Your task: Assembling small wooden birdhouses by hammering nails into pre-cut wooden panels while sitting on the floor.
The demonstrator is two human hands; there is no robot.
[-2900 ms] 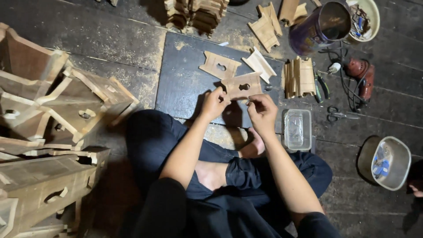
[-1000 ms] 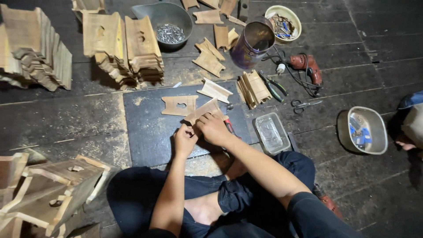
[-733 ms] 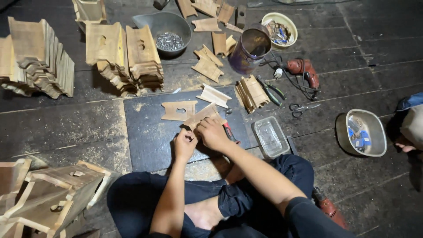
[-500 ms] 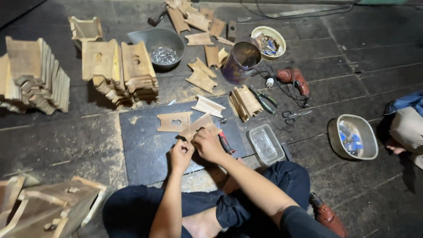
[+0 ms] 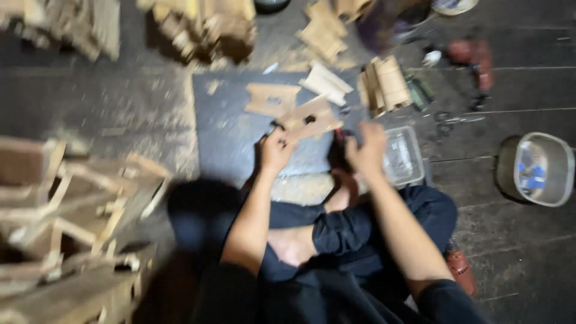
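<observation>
The view is motion-blurred. My left hand (image 5: 276,150) grips the near end of a flat wooden cut-out piece with a hole (image 5: 309,122), holding it over a dark mat (image 5: 228,138) on the floor. My right hand (image 5: 366,147) is off the piece, a little to its right, beside a clear plastic tray (image 5: 403,157). Blur hides whether its fingers hold anything. A second flat wooden piece (image 5: 271,99) lies on the mat just beyond. My crossed legs in dark clothes sit below the hands.
A stack of wooden parts (image 5: 383,84) stands right of the mat, with a red drill (image 5: 474,60) and pliers (image 5: 456,117) beyond. A grey basin (image 5: 543,168) sits at far right. Assembled wooden boxes (image 5: 66,228) crowd the left; more stacks lie at the top.
My right hand has left the wooden piece and moved right toward the clear tray. The left hand still holds the piece. The camera has swung down and closer, blurring the view.
</observation>
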